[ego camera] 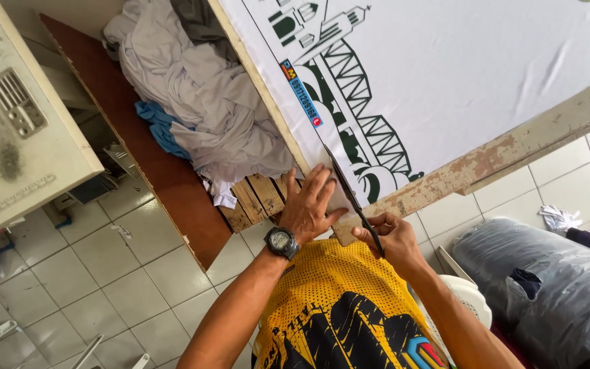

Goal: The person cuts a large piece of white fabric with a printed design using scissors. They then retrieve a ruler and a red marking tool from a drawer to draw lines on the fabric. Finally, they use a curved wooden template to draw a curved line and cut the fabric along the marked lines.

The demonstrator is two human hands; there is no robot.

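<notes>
Garment workshop; sewing machine (8,116); heaped cloth (199,102); printed fabric (445,61) on table

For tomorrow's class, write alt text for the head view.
A person's left hand presses flat on white printed fabric at a wooden table edge while the right hand cuts it with dark scissors. Grey cloth lies piled nearby.

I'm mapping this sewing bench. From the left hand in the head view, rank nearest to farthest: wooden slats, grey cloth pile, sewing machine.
From the left hand:
1. Wooden slats, just beside it, at the table's edge.
2. Grey cloth pile, farther up the frame, on the brown shelf.
3. Sewing machine, far off at the frame's left edge.
</notes>
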